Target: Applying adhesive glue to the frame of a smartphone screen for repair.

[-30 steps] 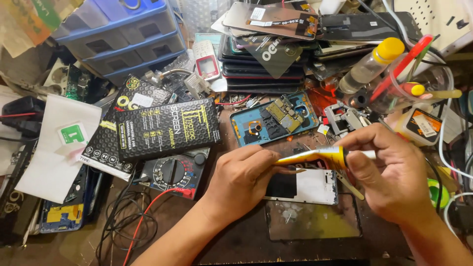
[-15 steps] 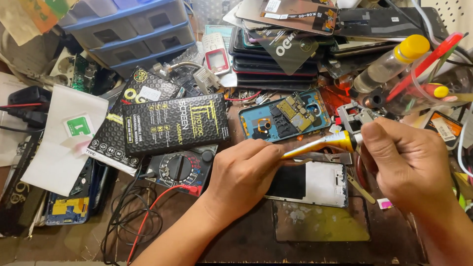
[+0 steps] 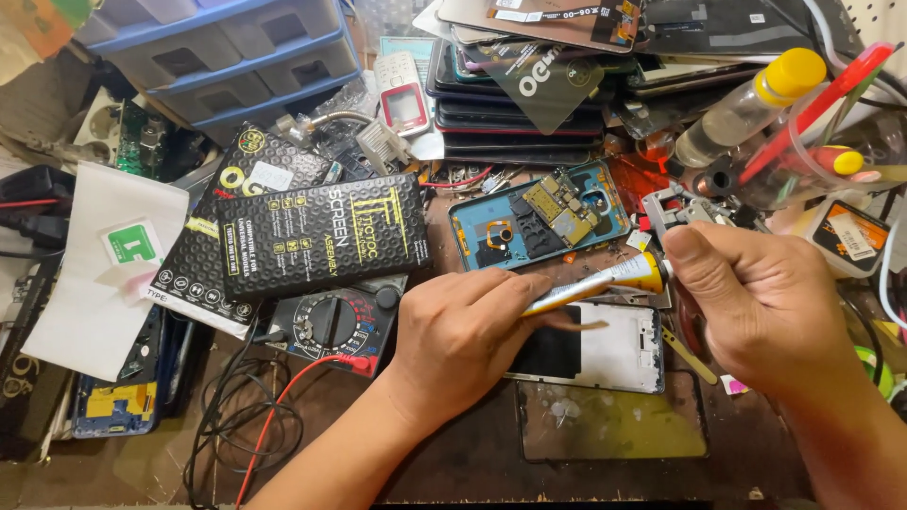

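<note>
My left hand pinches the flattened lower end of a yellow glue tube, which lies nearly level over the bench. My right hand is closed around the tube's cap end. Under both hands lies a white phone frame with a dark part toward its left. A glass screen panel rests just below it. Behind the tube sits an opened blue phone back with its circuit board showing.
A multimeter with red and black leads lies left of my left hand. Two black screen boxes sit behind it. A stack of phones, a yellow-capped bottle and blue drawers crowd the back.
The tube's tip has dropped closer to the frame, and my right hand has closed over the cap end. My left hand stays pinching the lower end.
</note>
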